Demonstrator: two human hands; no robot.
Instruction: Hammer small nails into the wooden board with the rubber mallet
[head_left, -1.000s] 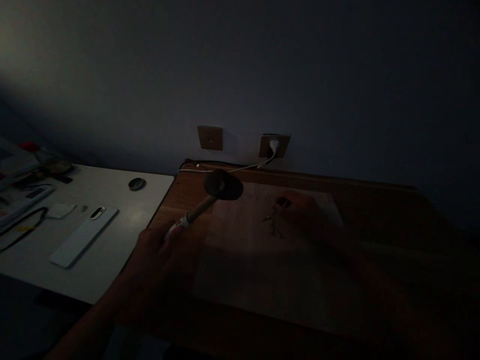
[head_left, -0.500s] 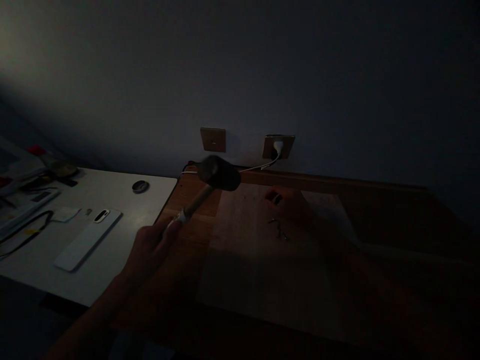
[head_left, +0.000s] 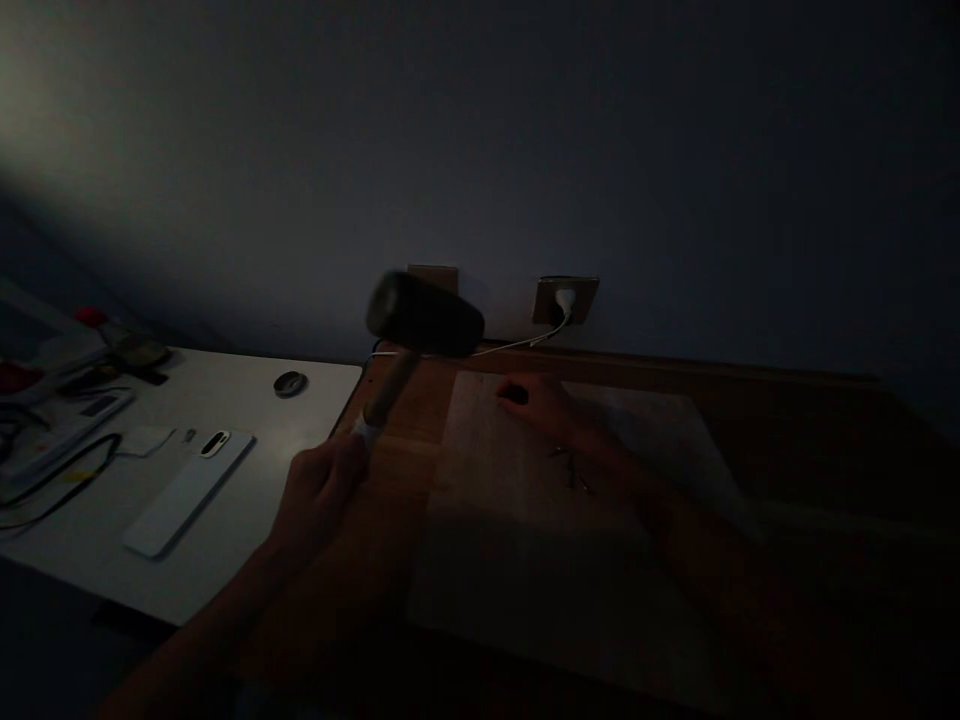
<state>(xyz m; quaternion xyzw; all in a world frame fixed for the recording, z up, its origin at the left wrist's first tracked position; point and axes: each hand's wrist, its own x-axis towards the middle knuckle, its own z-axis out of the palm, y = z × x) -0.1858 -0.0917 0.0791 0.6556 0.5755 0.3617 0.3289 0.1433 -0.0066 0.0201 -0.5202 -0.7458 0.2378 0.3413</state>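
Observation:
My left hand (head_left: 322,480) is wrapped around the handle of a mallet (head_left: 427,315) with a thick dark head. The mallet's head is raised above the table, left of my right hand. Near the far edge of a pale wooden board (head_left: 487,560), my right hand (head_left: 540,405) has thumb and fingertips brought together close to the surface. Whatever is between those fingertips is too dark and small to make out. Several small metal screws or nails (head_left: 571,472) lie on the board beside my right forearm.
A white table (head_left: 247,400) adjoins the brown wooden table (head_left: 409,450) on the left. On it lie a phone (head_left: 191,495), a round dark ring-shaped object (head_left: 290,384) and cables (head_left: 97,450). A plugged wall socket (head_left: 565,300) sits behind, its white cord (head_left: 510,346) running left. Light is dim.
My right hand has moved left along the far part of the board. The mallet's head has risen and come closer to view. The whole scene has shifted slightly right and down.

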